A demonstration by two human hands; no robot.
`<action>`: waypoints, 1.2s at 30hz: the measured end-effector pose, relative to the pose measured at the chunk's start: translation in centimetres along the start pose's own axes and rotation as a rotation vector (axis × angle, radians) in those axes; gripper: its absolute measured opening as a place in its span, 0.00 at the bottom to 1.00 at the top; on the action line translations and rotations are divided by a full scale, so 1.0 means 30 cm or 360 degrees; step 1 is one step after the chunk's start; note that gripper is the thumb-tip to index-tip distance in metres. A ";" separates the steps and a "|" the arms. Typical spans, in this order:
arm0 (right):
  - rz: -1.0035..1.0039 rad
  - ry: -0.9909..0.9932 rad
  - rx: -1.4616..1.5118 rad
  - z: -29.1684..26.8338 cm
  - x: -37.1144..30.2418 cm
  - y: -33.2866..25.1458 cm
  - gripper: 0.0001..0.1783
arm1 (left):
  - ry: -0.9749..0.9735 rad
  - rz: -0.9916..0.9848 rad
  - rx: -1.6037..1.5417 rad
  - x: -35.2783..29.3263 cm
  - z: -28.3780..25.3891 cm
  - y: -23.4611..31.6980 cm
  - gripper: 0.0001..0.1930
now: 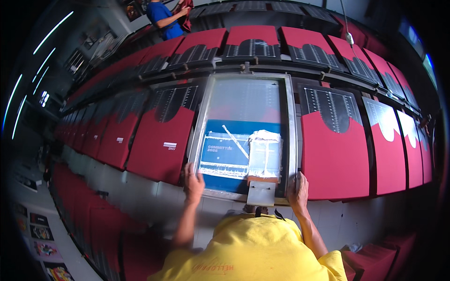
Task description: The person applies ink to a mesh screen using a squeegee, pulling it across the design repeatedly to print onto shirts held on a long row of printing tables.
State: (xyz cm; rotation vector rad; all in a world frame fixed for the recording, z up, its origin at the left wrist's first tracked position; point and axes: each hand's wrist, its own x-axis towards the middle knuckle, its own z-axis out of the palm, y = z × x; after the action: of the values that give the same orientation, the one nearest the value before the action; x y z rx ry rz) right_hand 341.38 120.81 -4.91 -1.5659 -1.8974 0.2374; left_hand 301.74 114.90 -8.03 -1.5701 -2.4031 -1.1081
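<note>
A screen printing frame [293, 117] with a pale metal border lies in front of me over one of the boards. Its mesh is translucent above and blue below, and white ink is smeared over the blue part. At the frame's near left corner, my left hand [193, 183] has its fingers closed round the side. My right hand [298, 191] grips the opposite near corner. Between my hands, a squeegee [261, 191] with a light handle rests at the frame's near edge, beside a thick patch of white ink [265, 152]. The print surface beneath is mostly hidden.
Boards bearing red fabric pieces [161, 136] stand in rows on both sides, with another red piece [335, 159] close on my right. A second row [253, 35] runs behind a dark rail. At the far left, a person in blue [164, 21] handles dark red cloth.
</note>
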 end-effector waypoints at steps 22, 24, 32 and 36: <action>0.0706 0.0123 0.0804 0.134 0.038 0.093 0.18 | -0.0135 -0.0641 -0.0853 0.121 -0.018 -0.232 0.27; 0.0760 0.0114 0.0918 0.106 0.034 0.100 0.19 | -0.0144 -0.0661 -0.0774 0.116 -0.066 -0.187 0.26; 0.0701 0.0219 0.0958 -0.205 0.024 0.056 0.19 | -0.0181 -0.0812 -0.0959 0.024 -0.161 -0.010 0.24; 0.0695 0.0315 0.0843 -0.234 -0.040 -0.069 0.19 | -0.0187 -0.0736 -0.1136 0.013 -0.178 -0.114 0.22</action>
State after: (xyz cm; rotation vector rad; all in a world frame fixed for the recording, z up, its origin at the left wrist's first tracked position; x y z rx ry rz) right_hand 343.88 117.30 1.12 -1.5361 -1.1927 0.6856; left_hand 297.08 111.26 -5.72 -1.2300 -2.6917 -2.2088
